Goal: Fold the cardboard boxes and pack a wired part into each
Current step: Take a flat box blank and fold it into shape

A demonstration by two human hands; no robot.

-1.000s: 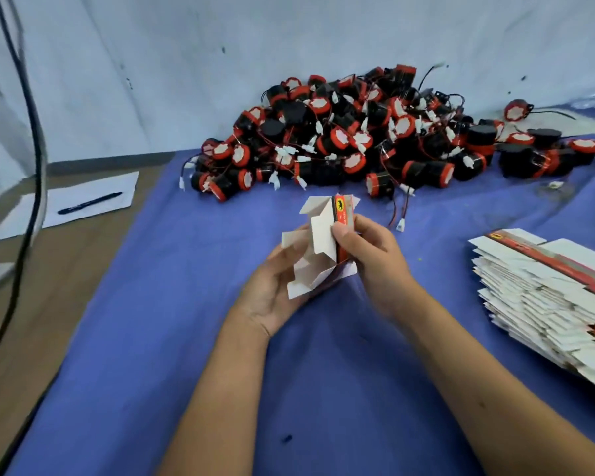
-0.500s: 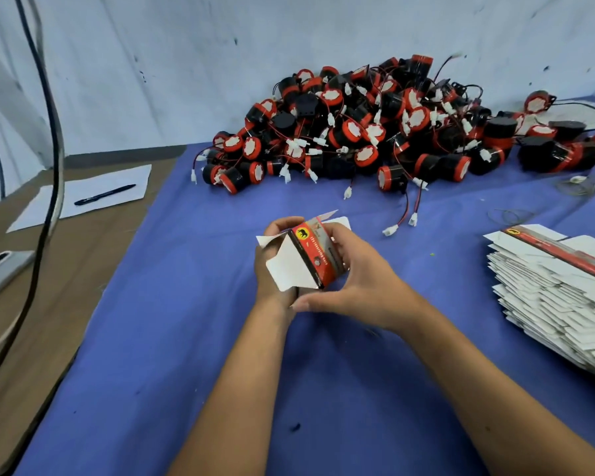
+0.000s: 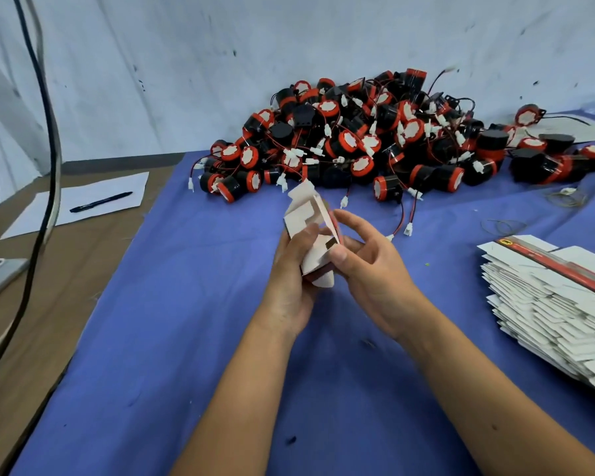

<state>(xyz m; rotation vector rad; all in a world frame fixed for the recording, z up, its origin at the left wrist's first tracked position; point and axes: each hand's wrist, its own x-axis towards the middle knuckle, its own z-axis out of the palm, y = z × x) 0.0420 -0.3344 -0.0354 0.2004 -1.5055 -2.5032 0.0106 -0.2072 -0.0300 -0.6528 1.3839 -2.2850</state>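
There is one view only, from a wide-angle camera worn on the person's head. It looks forward and down, close over the blue-covered surface [image 3: 186, 338]. Both forearms enter from the bottom edge toward frame centre, and the wall [image 3: 220, 63] fills the top.

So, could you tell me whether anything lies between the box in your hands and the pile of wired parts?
Nothing visible: only bare blue cloth and a few loose leads lie between the box and the pile.

Even, diffuse light is falling across the blue tablecloth [image 3: 172, 338], casting only faint shadows; wide-angle distortion is bending the hanging cables [image 3: 49, 132] at left, and motion is slightly blurring the hands
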